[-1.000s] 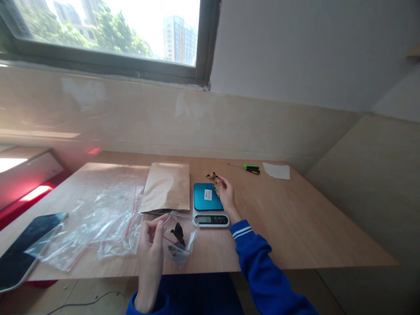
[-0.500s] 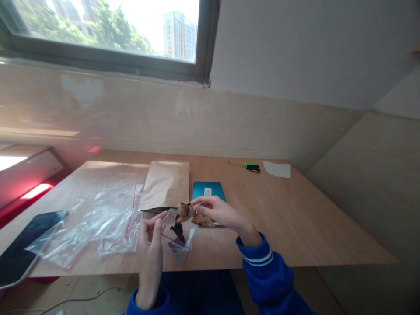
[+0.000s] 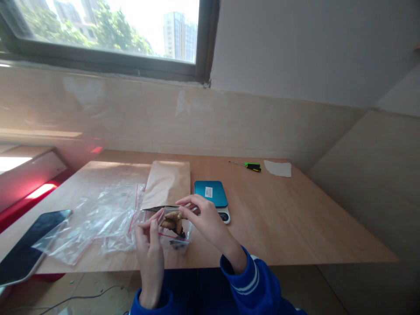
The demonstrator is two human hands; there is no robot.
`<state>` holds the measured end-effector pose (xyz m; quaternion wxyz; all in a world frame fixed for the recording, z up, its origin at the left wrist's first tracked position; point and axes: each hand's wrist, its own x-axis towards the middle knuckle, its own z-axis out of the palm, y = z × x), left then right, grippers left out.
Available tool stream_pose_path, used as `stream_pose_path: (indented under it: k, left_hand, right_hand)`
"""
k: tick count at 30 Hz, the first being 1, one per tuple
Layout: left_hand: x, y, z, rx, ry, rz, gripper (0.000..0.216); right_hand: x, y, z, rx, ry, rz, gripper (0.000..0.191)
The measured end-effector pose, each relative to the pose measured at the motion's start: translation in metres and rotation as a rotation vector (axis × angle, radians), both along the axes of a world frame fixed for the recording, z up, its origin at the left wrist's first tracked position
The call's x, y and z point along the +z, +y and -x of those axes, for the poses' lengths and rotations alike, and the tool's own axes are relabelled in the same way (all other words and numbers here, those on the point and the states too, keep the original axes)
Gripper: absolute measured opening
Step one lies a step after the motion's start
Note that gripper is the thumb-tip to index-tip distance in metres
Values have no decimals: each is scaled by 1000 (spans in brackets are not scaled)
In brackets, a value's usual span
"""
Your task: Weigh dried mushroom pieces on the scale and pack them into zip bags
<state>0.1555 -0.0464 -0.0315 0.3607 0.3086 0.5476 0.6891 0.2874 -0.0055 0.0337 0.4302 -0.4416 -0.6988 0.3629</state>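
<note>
My left hand [image 3: 149, 247] pinches the edge of a small clear zip bag [image 3: 184, 248] with a red seal line. Brown, wrinkled dried pieces, which look like dried mushrooms [image 3: 171, 222], are at the bag's mouth, with my right hand [image 3: 207, 218] closed on them from the right. Whether they are fully inside the bag I cannot tell. Lower in the bag are dark, crinkled pieces [image 3: 179, 243]. Just behind the hands lies a brown paper pouch [image 3: 169, 181], its dark opening toward me. A blue-topped kitchen scale [image 3: 216, 197] stands beyond my right hand.
Several clear zip bags [image 3: 110, 218] lie in a loose pile on the left, partly over a dark tablet-like device [image 3: 31, 243]. Toward the back right are screwdrivers [image 3: 251, 166] and a piece of white paper [image 3: 278, 168]. The wooden table [image 3: 295, 227] ends close to my body.
My right hand has moved left and slightly down, bringing the brown pieces from above the scale's front to the bag's mouth. More of the scale now shows. My left hand stays at the bag.
</note>
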Motion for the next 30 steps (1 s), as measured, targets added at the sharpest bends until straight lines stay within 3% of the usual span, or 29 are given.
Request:
stream_pose_path:
  k: [3,7,10,13,16,18,20,25,30]
  left_hand:
    - [1,-1,-2,5,-18,-6,29]
    - [4,-1,-3,22,-76,-39,28]
    - [8,0,-3,50,-152,-69,26]
    - [14,1,-5,110,-228,-81,25]
    - [20,-1,-9,161,-295,-74,25]
    - [22,-4,-13,152,-325,-67,24]
    - [23,-8,-15,112,-344,-65,23]
    - [24,-13,-16,-19,-302,-124,23]
    - [19,-14,-21,-108,-271,-118,26]
  right_hand:
    - [-1,-5,6,-14,30,-55,11]
    - [0,-12,5,149,0,-146,19]
    - [-3,-19,-8,81,-15,-177,22]
    - [-14,-31,-23,12,-43,-31,41]
    - [-33,-48,-27,95,-73,218,88]
    - [-45,-58,-21,136,-15,326,100]
    - [-53,-62,-13,103,98,338,88]
    - [-55,-56,-6,-45,256,195,46]
    - [-54,-56,-15,-15,312,217,42]
